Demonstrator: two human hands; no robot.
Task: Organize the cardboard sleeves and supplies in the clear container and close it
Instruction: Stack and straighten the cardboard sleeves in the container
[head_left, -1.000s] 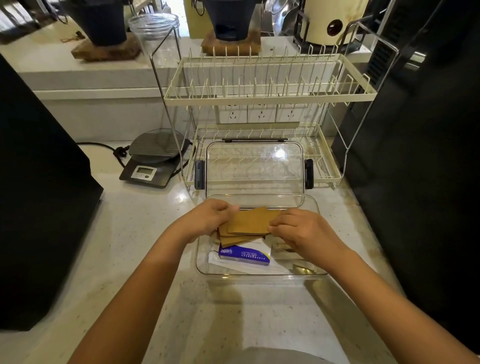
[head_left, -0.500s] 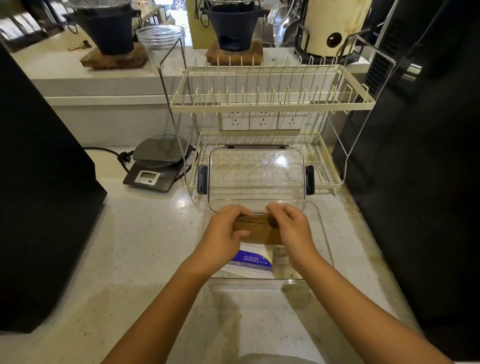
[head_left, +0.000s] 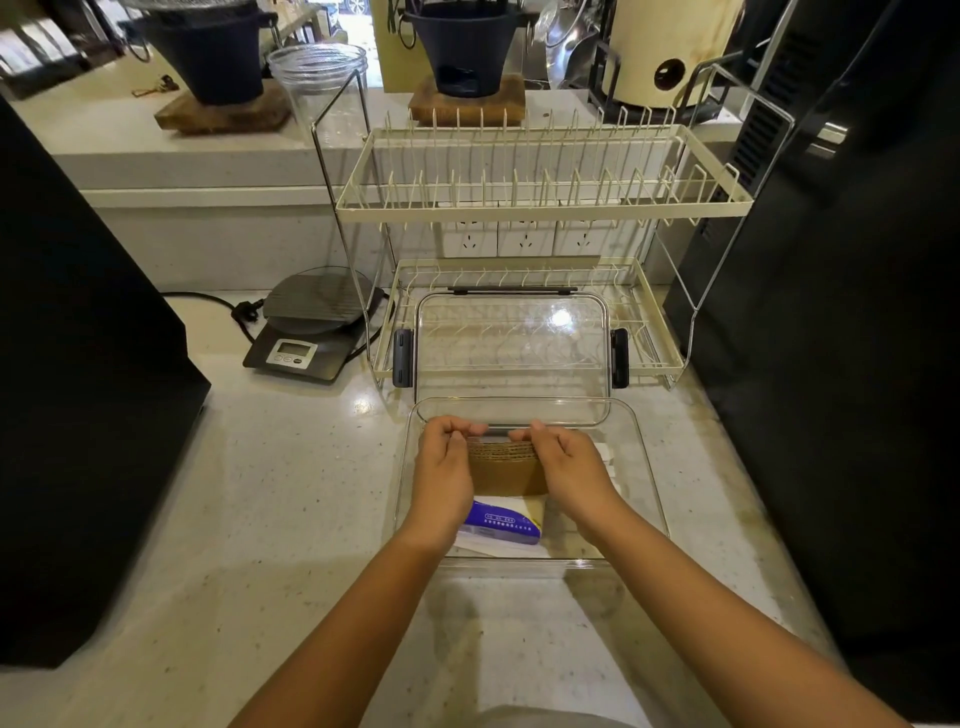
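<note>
A clear container (head_left: 647, 467) stands open on the counter in front of me. Inside it, a stack of brown cardboard sleeves (head_left: 506, 470) stands on edge near the far wall. My left hand (head_left: 447, 467) grips the stack's left end and my right hand (head_left: 563, 467) grips its right end, fingers curled over the top edge. Below the sleeves lies a blue-and-white tissue packet (head_left: 501, 527) on white paper. The clear lid (head_left: 511, 353) with dark side latches leans upright behind the container, against the dish rack.
A cream two-tier wire dish rack (head_left: 540, 192) stands right behind the container. A digital scale (head_left: 311, 332) with a cable sits to the back left. Black appliances flank the counter on the left (head_left: 78, 364) and right (head_left: 831, 312).
The sleeves went from a loose, fanned pile to a squared stack held upright between both hands, and were shifted toward the container's far wall. My hands came closer together.
</note>
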